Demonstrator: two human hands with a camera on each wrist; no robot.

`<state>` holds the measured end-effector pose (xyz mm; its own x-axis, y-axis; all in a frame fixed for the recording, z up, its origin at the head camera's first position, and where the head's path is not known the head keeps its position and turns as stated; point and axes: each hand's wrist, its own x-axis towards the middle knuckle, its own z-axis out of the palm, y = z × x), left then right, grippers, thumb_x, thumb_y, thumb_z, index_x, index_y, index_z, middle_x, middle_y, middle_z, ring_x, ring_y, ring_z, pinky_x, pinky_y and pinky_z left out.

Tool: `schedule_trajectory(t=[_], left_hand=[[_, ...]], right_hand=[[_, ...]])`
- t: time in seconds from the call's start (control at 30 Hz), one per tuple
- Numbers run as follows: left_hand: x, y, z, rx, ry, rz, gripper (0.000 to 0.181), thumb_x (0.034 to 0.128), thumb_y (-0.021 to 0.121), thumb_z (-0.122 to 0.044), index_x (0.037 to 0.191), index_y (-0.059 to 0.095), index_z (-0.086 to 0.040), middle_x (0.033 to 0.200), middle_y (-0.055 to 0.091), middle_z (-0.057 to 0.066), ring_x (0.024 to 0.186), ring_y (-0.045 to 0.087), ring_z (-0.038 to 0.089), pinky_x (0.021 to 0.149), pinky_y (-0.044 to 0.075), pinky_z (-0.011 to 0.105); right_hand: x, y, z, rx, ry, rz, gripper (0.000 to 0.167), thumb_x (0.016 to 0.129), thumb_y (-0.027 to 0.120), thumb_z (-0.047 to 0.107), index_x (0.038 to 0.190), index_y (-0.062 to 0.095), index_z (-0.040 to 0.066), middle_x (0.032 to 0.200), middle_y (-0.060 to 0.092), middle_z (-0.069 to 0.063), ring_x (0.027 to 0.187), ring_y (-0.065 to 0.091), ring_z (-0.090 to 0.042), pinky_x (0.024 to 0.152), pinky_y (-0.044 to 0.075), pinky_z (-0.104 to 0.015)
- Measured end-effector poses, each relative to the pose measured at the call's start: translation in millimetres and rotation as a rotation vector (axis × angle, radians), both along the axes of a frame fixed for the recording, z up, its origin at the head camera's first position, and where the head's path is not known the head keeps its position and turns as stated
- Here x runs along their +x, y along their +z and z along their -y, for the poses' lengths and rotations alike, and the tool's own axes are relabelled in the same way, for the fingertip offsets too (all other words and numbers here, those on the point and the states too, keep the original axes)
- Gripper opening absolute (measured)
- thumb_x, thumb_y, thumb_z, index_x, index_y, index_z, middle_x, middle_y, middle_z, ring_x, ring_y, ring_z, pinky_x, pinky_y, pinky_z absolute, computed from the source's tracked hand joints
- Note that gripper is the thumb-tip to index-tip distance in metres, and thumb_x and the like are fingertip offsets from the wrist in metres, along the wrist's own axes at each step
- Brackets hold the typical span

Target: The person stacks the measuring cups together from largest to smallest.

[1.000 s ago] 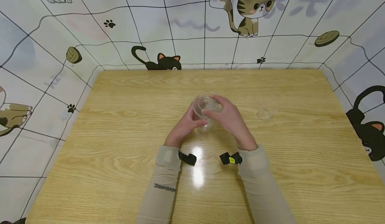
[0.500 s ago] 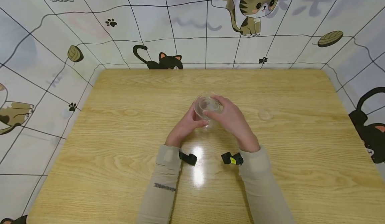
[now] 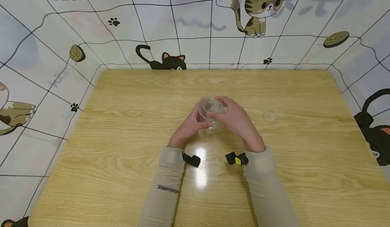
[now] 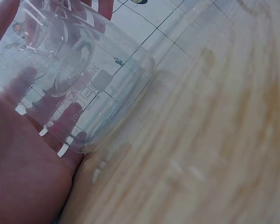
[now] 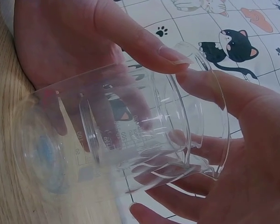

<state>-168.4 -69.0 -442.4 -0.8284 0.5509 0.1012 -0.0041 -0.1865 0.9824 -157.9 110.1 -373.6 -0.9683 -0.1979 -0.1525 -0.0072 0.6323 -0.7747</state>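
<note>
A clear beaker with printed graduations stands on the wooden table, and a smaller clear glass vessel sits partly inside its mouth. My left hand wraps round the outer beaker from the left, thumb at the front. From the right, my right hand holds the smaller vessel near the rims, thumb in front and fingers behind. Graduations on the beaker face the right wrist camera. Through the glass the exact overlap of the two walls is hard to tell.
To the right of the hands a small transparent round object lies on the wooden table. Behind and at the sides stands a tile-patterned covering printed with cats and paw marks.
</note>
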Motion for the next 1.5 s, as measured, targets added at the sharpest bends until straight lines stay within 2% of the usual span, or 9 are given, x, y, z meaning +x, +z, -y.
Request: schedule_trajectory(t=[0.17, 0.33, 0.67, 0.83, 1.1, 1.37, 1.5], left_hand=[[-0.7, -0.1, -2.3, -0.020, -0.022, -0.019, 0.085, 0.0790, 0.066, -0.007, 0.143, 0.011, -0.018, 0.140, 0.027, 0.012, 0.122, 0.034, 0.029, 0.093, 0.037, 0.035], [-2.8, -0.3, -3.2, -0.022, -0.041, -0.041, 0.082, 0.0797, 0.067, -0.009, 0.142, 0.014, -0.024, 0.140, 0.026, 0.013, 0.118, 0.039, 0.023, 0.086, 0.042, 0.034], [-3.6, 1.0, -2.0, -0.035, -0.026, -0.067, 0.084, 0.0766, 0.071, -0.022, 0.141, 0.017, -0.026, 0.140, 0.026, 0.013, 0.125, 0.029, 0.035, 0.094, 0.036, 0.035], [-3.5, 0.5, -0.9, -0.040, -0.016, -0.039, 0.084, 0.0764, 0.071, -0.019, 0.141, 0.017, -0.027, 0.141, 0.027, 0.011, 0.126, 0.029, 0.032, 0.096, 0.034, 0.035], [-3.4, -1.3, -0.5, -0.057, -0.001, -0.019, 0.089, 0.0748, 0.073, -0.021, 0.142, 0.015, -0.027, 0.142, 0.026, -0.003, 0.128, 0.027, 0.024, 0.102, 0.026, 0.034], [-2.5, -2.4, 0.3, -0.060, -0.003, -0.023, 0.086, 0.0744, 0.073, -0.021, 0.141, 0.018, -0.027, 0.141, 0.027, 0.000, 0.128, 0.026, 0.028, 0.101, 0.028, 0.036], [-2.2, -1.7, 0.8, -0.068, 0.000, -0.025, 0.088, 0.0739, 0.073, -0.019, 0.142, 0.018, -0.024, 0.140, 0.029, -0.003, 0.128, 0.026, 0.028, 0.102, 0.025, 0.036]], right_hand=[[0.5, 1.2, -3.9, 0.012, 0.003, 0.026, 0.073, 0.071, 0.063, 0.059, 0.133, 0.040, 0.027, 0.137, 0.037, 0.001, 0.121, 0.036, -0.024, 0.091, 0.034, -0.050], [-0.6, 1.2, -6.9, 0.003, 0.013, 0.024, 0.073, 0.071, 0.063, 0.059, 0.132, 0.041, 0.026, 0.137, 0.037, 0.000, 0.123, 0.034, -0.024, 0.092, 0.033, -0.049], [-1.7, 1.3, -7.5, -0.019, 0.020, 0.000, 0.072, 0.069, 0.064, 0.059, 0.130, 0.043, 0.028, 0.135, 0.039, 0.003, 0.122, 0.035, -0.021, 0.092, 0.034, -0.047], [-2.0, 2.1, -7.1, -0.023, 0.030, -0.004, 0.072, 0.070, 0.064, 0.059, 0.130, 0.043, 0.026, 0.134, 0.040, 0.003, 0.122, 0.035, -0.021, 0.092, 0.034, -0.047], [-2.8, 2.0, -8.1, -0.040, 0.050, 0.007, 0.069, 0.072, 0.065, 0.054, 0.130, 0.043, 0.023, 0.133, 0.040, 0.003, 0.120, 0.037, -0.020, 0.091, 0.035, -0.046], [-3.4, 1.0, -9.6, -0.054, 0.059, 0.034, 0.070, 0.069, 0.068, 0.055, 0.128, 0.044, 0.027, 0.134, 0.039, 0.006, 0.121, 0.035, -0.021, 0.093, 0.033, -0.049], [-3.9, 3.9, -9.1, -0.042, 0.069, 0.045, 0.072, 0.068, 0.068, 0.055, 0.129, 0.044, 0.025, 0.135, 0.038, 0.005, 0.122, 0.034, -0.021, 0.094, 0.032, -0.048]])
